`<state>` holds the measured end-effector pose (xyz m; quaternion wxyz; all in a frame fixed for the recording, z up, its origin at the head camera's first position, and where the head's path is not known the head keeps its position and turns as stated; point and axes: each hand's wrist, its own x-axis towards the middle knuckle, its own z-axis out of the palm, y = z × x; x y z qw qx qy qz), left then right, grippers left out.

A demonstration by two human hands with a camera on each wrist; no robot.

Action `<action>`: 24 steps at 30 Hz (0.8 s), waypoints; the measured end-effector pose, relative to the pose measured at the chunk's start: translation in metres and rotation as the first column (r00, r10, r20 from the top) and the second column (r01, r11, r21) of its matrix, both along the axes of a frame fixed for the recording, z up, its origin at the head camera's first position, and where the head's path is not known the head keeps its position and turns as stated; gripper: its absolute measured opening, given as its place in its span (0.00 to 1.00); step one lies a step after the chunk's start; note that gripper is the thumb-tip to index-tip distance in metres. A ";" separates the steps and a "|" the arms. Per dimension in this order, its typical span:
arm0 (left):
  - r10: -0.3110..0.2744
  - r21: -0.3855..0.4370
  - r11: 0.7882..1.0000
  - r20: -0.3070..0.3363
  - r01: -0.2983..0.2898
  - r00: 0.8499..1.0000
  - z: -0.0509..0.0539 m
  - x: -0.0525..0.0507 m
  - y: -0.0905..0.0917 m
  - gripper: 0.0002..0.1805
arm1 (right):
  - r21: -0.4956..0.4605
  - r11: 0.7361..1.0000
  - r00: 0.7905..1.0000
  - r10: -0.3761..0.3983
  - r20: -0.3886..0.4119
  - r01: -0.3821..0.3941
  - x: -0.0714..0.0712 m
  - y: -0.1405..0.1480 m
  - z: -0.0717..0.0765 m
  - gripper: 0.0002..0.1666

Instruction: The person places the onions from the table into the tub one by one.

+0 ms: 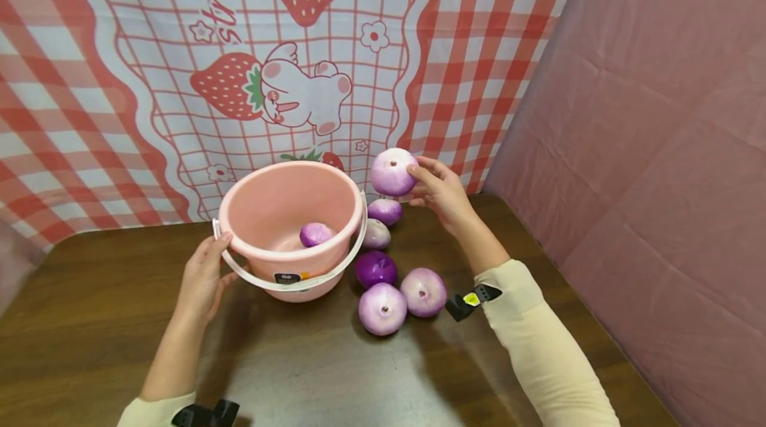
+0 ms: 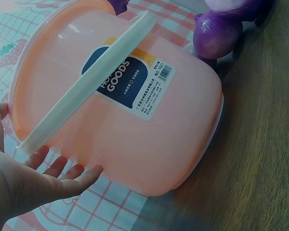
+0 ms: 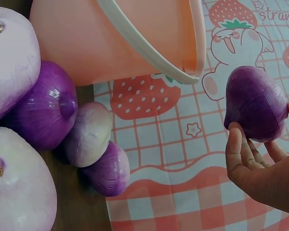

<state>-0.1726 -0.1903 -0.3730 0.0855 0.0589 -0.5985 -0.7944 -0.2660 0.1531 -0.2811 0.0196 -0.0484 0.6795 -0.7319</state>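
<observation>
A pink bucket (image 1: 287, 214) with a white handle (image 1: 326, 279) stands on the table, tipped slightly. My left hand (image 1: 202, 277) holds its left rim, thumb on the edge and fingers against the outer wall, as the left wrist view shows. Inside the bucket lies one purple onion (image 1: 316, 234). My right hand (image 1: 444, 195) grips another onion (image 1: 393, 173) between thumb and fingers, raised in the air to the right of the bucket's rim. Several more onions rest on the table beside the bucket, among them a dark purple onion (image 1: 376, 269) and a paler onion (image 1: 383, 309).
The brown wooden table (image 1: 311, 374) carries everything. Behind it hangs a red-and-white strawberry cloth (image 1: 335, 81), close to the bucket's back. A pink cloth wall (image 1: 646, 147) borders the right side.
</observation>
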 end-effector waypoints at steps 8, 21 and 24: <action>-0.002 0.004 1.000 0.000 0.002 1.000 0.000 -0.001 0.000 0.05 | 0.011 1.000 1.000 0.004 0.000 -0.004 0.000 -0.003 0.000 0.28; -0.005 -0.005 1.000 0.009 0.005 1.000 0.000 -0.001 0.000 0.06 | 0.014 1.000 1.000 0.009 0.006 -0.009 -0.003 -0.006 -0.001 0.29; -0.004 -0.005 1.000 0.010 0.004 1.000 0.000 -0.001 0.000 0.06 | 0.004 1.000 1.000 0.015 0.004 -0.015 -0.003 -0.009 0.000 0.28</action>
